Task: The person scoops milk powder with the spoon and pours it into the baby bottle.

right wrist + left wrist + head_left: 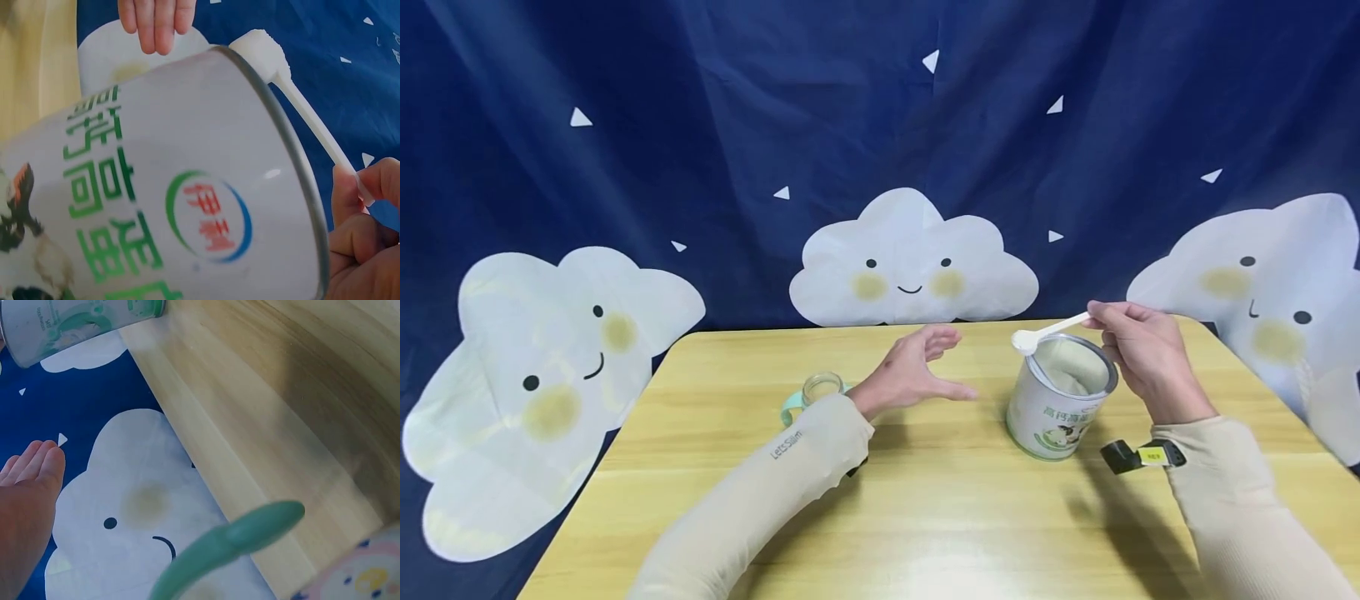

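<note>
My right hand (1142,354) pinches the end of a white measuring scoop (1054,330) between thumb and fingers. The scoop's bowl, heaped with white powder in the right wrist view, is over the left rim of a milk powder can (1051,417). That can stands lidless, and pale powder shows inside. To its left my left hand (913,373) hovers above the table, fingers extended and thumb apart, holding nothing. Behind the left wrist is a clear-necked bottle (822,386), partly hidden by the sleeve. Its green handle (231,540) and pink patterned side (369,575) appear in the left wrist view.
The wooden table (925,500) carries the can on the right and the bottle at centre left. A dark blue curtain (850,100) with smiling white clouds hangs directly behind the table's far edge. A black wrist device (1138,456) sits on the right wrist.
</note>
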